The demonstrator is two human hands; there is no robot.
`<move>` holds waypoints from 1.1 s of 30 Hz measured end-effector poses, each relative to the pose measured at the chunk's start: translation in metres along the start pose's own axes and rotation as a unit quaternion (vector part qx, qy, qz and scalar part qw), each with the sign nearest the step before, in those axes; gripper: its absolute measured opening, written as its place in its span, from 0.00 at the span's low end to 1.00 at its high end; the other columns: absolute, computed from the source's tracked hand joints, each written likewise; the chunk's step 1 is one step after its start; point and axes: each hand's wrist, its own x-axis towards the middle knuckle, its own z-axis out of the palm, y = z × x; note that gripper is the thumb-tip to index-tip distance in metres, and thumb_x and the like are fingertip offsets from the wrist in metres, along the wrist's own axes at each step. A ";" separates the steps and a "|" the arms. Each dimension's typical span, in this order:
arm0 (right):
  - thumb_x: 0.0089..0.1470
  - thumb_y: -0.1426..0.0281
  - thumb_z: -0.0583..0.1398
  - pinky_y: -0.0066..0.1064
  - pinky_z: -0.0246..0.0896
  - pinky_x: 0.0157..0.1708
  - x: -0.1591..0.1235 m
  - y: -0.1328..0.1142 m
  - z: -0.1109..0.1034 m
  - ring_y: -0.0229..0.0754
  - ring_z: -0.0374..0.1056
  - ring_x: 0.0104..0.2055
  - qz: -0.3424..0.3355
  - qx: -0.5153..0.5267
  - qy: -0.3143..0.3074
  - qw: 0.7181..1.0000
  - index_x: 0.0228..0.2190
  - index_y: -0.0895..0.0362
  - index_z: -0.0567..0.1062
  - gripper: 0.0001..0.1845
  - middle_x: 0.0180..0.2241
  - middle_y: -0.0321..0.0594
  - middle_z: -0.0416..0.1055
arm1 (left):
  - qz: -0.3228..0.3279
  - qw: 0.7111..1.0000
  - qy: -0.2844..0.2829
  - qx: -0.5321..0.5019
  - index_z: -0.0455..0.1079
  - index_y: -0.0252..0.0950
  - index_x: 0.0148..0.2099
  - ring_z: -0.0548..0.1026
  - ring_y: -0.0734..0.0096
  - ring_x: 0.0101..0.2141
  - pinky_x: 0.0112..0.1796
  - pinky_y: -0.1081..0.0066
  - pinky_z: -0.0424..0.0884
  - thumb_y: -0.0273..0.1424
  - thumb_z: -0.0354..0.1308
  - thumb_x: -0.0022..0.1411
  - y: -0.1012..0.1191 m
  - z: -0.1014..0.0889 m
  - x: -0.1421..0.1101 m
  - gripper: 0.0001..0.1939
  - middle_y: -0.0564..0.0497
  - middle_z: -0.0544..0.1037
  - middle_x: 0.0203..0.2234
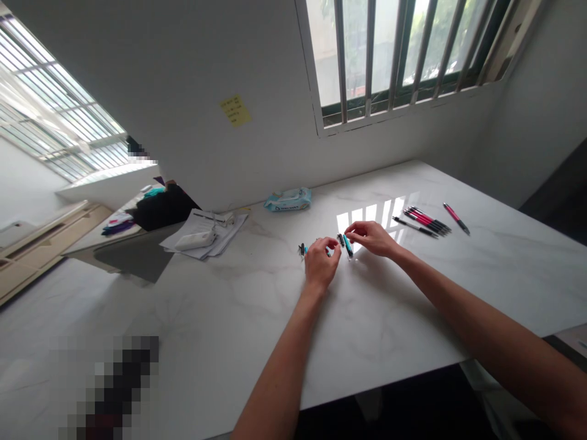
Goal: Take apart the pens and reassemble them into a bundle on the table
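Both my hands rest on the white marble table (pixel 238 305) near its middle. My left hand (pixel 321 264) is closed in a pinch over small teal and black pen parts (pixel 303 249). My right hand (pixel 373 237) is curled, its fingertips pinching a teal pen barrel (pixel 348 245) that lies on the table beside another short dark piece (pixel 340 239). The two hands are a few centimetres apart. What exactly sits under my left fingers is hidden.
Several pink and black pens (pixel 424 221) lie in a row to the right, with one more pink pen (pixel 455 217) apart. A wet-wipes pack (pixel 288 199) lies by the wall. Papers with a white device (pixel 202 235) and a black bag (pixel 160 208) sit at left.
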 end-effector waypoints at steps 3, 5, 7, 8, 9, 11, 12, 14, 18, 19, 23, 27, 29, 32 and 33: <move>0.59 0.60 0.62 0.30 0.62 0.32 0.002 0.003 -0.008 0.41 0.73 0.31 0.003 -0.046 0.026 0.999 0.38 0.55 0.83 0.13 0.29 0.38 0.81 | 0.038 0.987 -0.024 0.156 0.80 0.41 0.37 0.71 0.57 0.42 0.50 0.61 0.65 0.29 0.61 0.65 -0.002 0.005 0.001 0.06 0.46 0.78 0.37; 0.59 0.60 0.62 0.30 0.63 0.33 0.002 0.006 -0.010 0.41 0.74 0.31 0.001 -0.057 0.033 0.998 0.38 0.55 0.83 0.13 0.30 0.39 0.81 | 0.047 0.976 -0.042 0.208 0.80 0.40 0.38 0.69 0.54 0.45 0.51 0.60 0.63 0.29 0.61 0.65 -0.003 0.010 0.002 0.06 0.44 0.78 0.39; 0.59 0.60 0.62 0.31 0.64 0.34 0.002 0.008 -0.010 0.41 0.73 0.31 -0.006 -0.065 0.039 0.997 0.38 0.55 0.83 0.13 0.30 0.39 0.81 | 0.052 0.969 -0.052 0.234 0.81 0.40 0.39 0.68 0.53 0.46 0.51 0.59 0.63 0.30 0.61 0.66 -0.002 0.014 0.003 0.06 0.43 0.78 0.41; 0.60 0.61 0.62 0.31 0.64 0.33 0.002 0.009 -0.010 0.41 0.73 0.31 -0.011 -0.070 0.040 0.997 0.38 0.55 0.83 0.13 0.30 0.39 0.81 | 0.053 0.968 -0.054 0.241 0.81 0.40 0.39 0.68 0.53 0.46 0.50 0.59 0.62 0.31 0.61 0.66 -0.001 0.016 0.004 0.06 0.43 0.78 0.41; 0.60 0.61 0.62 0.30 0.64 0.33 0.002 0.009 -0.009 0.41 0.73 0.31 -0.017 -0.074 0.039 0.996 0.38 0.55 0.83 0.13 0.30 0.39 0.81 | 0.052 0.966 -0.054 0.246 0.81 0.40 0.40 0.68 0.53 0.46 0.50 0.59 0.62 0.31 0.61 0.67 -0.002 0.017 0.004 0.06 0.43 0.78 0.41; 0.60 0.61 0.61 0.30 0.63 0.32 0.001 0.008 -0.008 0.41 0.72 0.30 -0.030 -0.080 0.034 0.996 0.37 0.55 0.83 0.13 0.29 0.38 0.80 | 0.047 0.966 -0.055 0.250 0.81 0.40 0.40 0.68 0.53 0.47 0.49 0.59 0.62 0.32 0.61 0.67 -0.003 0.019 0.005 0.07 0.43 0.78 0.41; 0.60 0.61 0.61 0.30 0.63 0.31 0.001 0.007 -0.007 0.41 0.72 0.30 -0.035 -0.081 0.033 0.996 0.37 0.55 0.83 0.13 0.29 0.38 0.80 | 0.045 0.965 -0.057 0.251 0.81 0.40 0.40 0.68 0.53 0.47 0.49 0.59 0.62 0.32 0.61 0.67 -0.005 0.020 0.005 0.07 0.43 0.78 0.41; 0.60 0.60 0.61 0.30 0.63 0.31 0.000 0.005 -0.008 0.41 0.72 0.29 -0.041 -0.079 0.034 0.995 0.37 0.55 0.83 0.13 0.29 0.38 0.80 | 0.039 0.964 -0.059 0.255 0.81 0.40 0.40 0.68 0.53 0.46 0.49 0.59 0.61 0.32 0.60 0.68 -0.009 0.020 0.006 0.07 0.43 0.79 0.41; 0.60 0.60 0.61 0.30 0.63 0.31 0.000 0.002 -0.011 0.41 0.72 0.29 -0.048 -0.078 0.060 0.994 0.37 0.55 0.83 0.14 0.29 0.39 0.80 | 0.040 0.962 -0.042 0.268 0.81 0.40 0.42 0.68 0.53 0.47 0.49 0.58 0.61 0.32 0.60 0.68 -0.014 0.018 0.007 0.07 0.43 0.79 0.43; 0.60 0.60 0.61 0.30 0.63 0.31 0.001 0.002 -0.012 0.40 0.72 0.29 -0.047 -0.084 0.067 0.993 0.37 0.55 0.83 0.13 0.29 0.39 0.80 | 0.042 0.962 -0.035 0.268 0.80 0.41 0.43 0.68 0.52 0.48 0.49 0.57 0.61 0.32 0.60 0.68 -0.014 0.018 0.007 0.07 0.43 0.78 0.44; 0.60 0.63 0.62 0.31 0.65 0.33 0.004 0.007 -0.023 0.41 0.74 0.30 -0.029 -0.137 0.105 0.985 0.37 0.55 0.83 0.11 0.29 0.39 0.81 | 0.051 0.964 -0.033 0.260 0.81 0.42 0.41 0.69 0.52 0.48 0.48 0.57 0.61 0.26 0.60 0.65 -0.009 0.015 0.007 0.09 0.44 0.78 0.43; 0.60 0.67 0.61 0.34 0.68 0.37 0.009 0.024 -0.047 0.44 0.75 0.33 0.014 -0.235 0.169 0.957 0.39 0.55 0.84 0.11 0.36 0.42 0.82 | 0.065 0.965 -0.040 0.249 0.81 0.42 0.35 0.69 0.53 0.45 0.48 0.57 0.61 0.24 0.59 0.63 -0.003 0.013 0.005 0.10 0.45 0.78 0.40; 0.59 0.70 0.61 0.35 0.68 0.40 0.010 0.036 -0.061 0.45 0.75 0.36 0.055 -0.284 0.191 0.938 0.41 0.55 0.84 0.12 0.39 0.43 0.82 | 0.067 0.969 -0.035 0.234 0.81 0.42 0.36 0.70 0.54 0.44 0.48 0.58 0.61 0.24 0.58 0.63 0.001 0.012 0.004 0.11 0.45 0.78 0.39; 0.57 0.72 0.62 0.35 0.68 0.42 0.009 0.053 -0.079 0.47 0.76 0.41 0.115 -0.329 0.222 0.911 0.43 0.55 0.84 0.14 0.43 0.45 0.82 | 0.067 0.981 -0.021 0.182 0.80 0.41 0.37 0.71 0.57 0.42 0.47 0.61 0.62 0.26 0.58 0.65 0.006 0.008 0.004 0.09 0.46 0.77 0.36; 0.57 0.71 0.63 0.36 0.68 0.42 0.008 0.058 -0.083 0.48 0.76 0.42 0.131 -0.334 0.227 0.905 0.44 0.54 0.84 0.14 0.43 0.45 0.82 | 0.064 0.986 -0.018 0.151 0.80 0.41 0.37 0.71 0.59 0.39 0.45 0.62 0.62 0.28 0.59 0.65 0.008 0.006 0.004 0.08 0.47 0.76 0.34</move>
